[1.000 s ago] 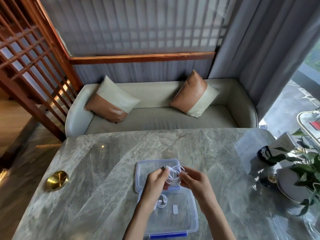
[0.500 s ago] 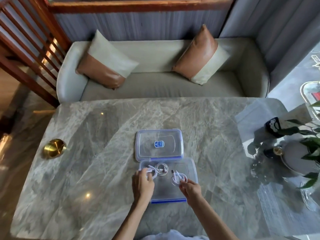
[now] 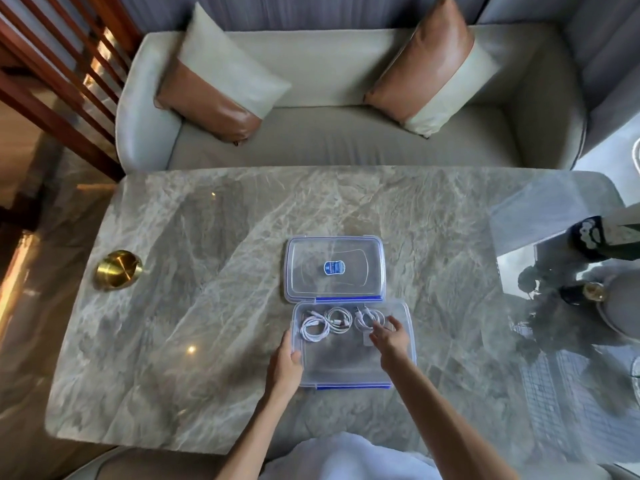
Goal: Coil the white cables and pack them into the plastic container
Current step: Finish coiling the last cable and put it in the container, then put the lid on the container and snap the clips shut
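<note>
**White cables in the container, not yet secured**

The white cables (image 3: 341, 322) lie in three coils at the far end of the plastic container (image 3: 353, 367), which stands on the bench (image 3: 207, 306). The left hand (image 3: 285, 363) grips the container's left wall. The right hand (image 3: 389, 336) is open, its fingers touching the right coil. The coils may spring loose, since nothing ties them. The lid (image 3: 334, 268) lies open behind. The marble bench is glossy, so the container could slide. A sofa (image 3: 329, 133) stands beyond.
</note>
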A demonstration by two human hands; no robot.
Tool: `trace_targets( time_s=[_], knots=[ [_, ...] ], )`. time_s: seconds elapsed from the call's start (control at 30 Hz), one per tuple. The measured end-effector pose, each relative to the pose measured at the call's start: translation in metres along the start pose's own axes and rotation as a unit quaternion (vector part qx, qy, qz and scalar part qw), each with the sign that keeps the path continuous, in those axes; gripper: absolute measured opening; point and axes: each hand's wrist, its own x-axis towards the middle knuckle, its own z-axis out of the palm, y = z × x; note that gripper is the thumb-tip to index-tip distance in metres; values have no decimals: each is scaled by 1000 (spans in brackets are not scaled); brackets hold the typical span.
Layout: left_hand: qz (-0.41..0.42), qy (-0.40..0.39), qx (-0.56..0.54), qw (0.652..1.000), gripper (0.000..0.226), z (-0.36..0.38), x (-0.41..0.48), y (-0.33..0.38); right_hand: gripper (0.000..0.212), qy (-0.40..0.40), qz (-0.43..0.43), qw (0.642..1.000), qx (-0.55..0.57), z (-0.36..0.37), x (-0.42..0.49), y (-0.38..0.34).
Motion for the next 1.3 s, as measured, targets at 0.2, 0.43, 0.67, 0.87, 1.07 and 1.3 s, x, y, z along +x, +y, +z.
trace_targets(
  time_s=[0.2, 0.43, 0.67, 0.87, 1.07, 1.3],
  knots=[
    [2, -20, -4, 1000, 56, -2, -1, 0, 60, -38, 11, 999, -36, -5, -4, 0],
    [-37, 35, 25, 998, 48, -21, 25, 25, 37, -76, -50, 980, -180, -25, -20, -39],
    [-9, 96, 48, 994, 40, -61, 131, 95, 29, -25, -166, 930, -327, 21, 40, -127],
    [-42, -15, 21, 999, 36, -50, 156, 109, 13, -75, -93, 926, -358, 44, 60, -118],
    [89, 98, -131, 983, 45, -95, 139, 151, 42, -122, -294, 902, -293, 45, 22, -171],
    [163, 114, -156, 968, 33, -106, 54, 93, 42, -84, -335, 895, -283, -33, -45, -137]
  ],
)
